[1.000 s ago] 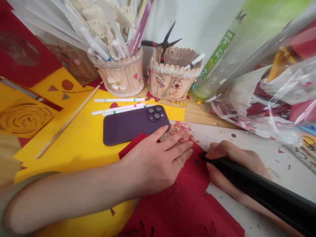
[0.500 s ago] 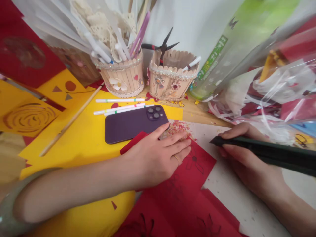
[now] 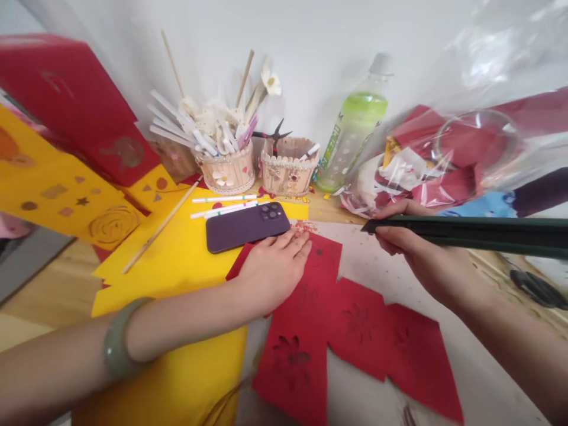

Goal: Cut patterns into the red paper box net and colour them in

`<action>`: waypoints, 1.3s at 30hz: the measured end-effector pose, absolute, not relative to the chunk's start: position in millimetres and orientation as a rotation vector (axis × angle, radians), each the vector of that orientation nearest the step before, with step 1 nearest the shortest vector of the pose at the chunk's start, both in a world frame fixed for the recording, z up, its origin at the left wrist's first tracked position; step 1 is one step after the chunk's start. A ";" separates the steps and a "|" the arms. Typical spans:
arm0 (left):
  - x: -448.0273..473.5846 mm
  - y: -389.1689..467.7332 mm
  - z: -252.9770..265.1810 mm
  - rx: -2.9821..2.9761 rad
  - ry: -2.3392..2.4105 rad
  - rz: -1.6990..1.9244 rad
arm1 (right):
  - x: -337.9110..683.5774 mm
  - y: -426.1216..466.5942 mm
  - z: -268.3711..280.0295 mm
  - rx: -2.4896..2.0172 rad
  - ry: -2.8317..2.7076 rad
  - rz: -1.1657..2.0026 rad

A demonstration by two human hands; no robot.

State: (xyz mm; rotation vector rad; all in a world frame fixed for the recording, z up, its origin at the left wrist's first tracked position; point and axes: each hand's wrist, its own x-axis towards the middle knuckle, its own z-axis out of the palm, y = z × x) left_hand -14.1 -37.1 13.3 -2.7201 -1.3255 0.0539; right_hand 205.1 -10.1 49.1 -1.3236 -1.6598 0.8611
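My left hand (image 3: 276,269) lies flat on the upper part of a red paper cutout (image 3: 310,325), fingers stretched out beside a purple phone (image 3: 235,232). Flower shapes are cut or drawn in the red paper, which rests on a pale board (image 3: 368,266). To the right, my right hand (image 3: 415,254) is closed around a dark green and black utility knife (image 3: 479,232). Its dark tip points left, apart from the red paper. Small red paper scraps (image 3: 307,226) lie just beyond my left fingertips.
Yellow paper (image 3: 177,266) with a thin wooden stick (image 3: 162,228) spreads at the left. White pens (image 3: 224,199) lie behind the phone. Two decorated stick holders (image 3: 228,171), a green-labelled bottle (image 3: 350,136) and a clear plastic bag (image 3: 470,148) stand along the wall.
The view has pulled back and shifted, showing more of the red paper and wall. My left hand stays flat on the paper; my right hand still holds the knife, its tip off the paper.
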 end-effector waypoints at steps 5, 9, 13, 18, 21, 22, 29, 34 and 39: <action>4.7 -53.2 29.0 -2.615 -1.481 0.101 | 197.0 -21.9 55.4 -1.389 -1.719 0.888; 1.2 -60.6 41.9 -2.701 -1.447 0.157 | 187.6 -27.5 52.1 -1.381 -1.822 0.919; -14.9 -66.2 45.3 -2.823 -1.343 0.141 | 177.9 -28.3 42.3 -1.322 -1.885 1.002; -30.6 -70.1 31.9 -2.809 -1.157 -0.028 | 166.3 -31.8 31.0 -1.264 -1.941 1.024; -33.5 -71.4 21.5 -2.703 -1.050 -0.186 | 160.8 -36.4 27.7 -1.304 -1.956 1.006; -33.6 -72.0 18.6 -2.661 -1.008 -0.263 | 159.3 -37.9 26.6 -1.330 -1.957 0.987; -30.6 -78.1 13.7 -2.581 -0.927 -0.414 | 153.0 -42.2 22.3 -1.476 -2.004 0.835; -32.5 -78.1 15.4 -2.611 -0.916 -0.432 | 148.3 -41.0 30.2 -1.435 -2.039 0.784; -34.7 -78.6 16.1 -2.640 -0.906 -0.376 | 147.0 -42.0 27.2 -1.464 -2.071 0.729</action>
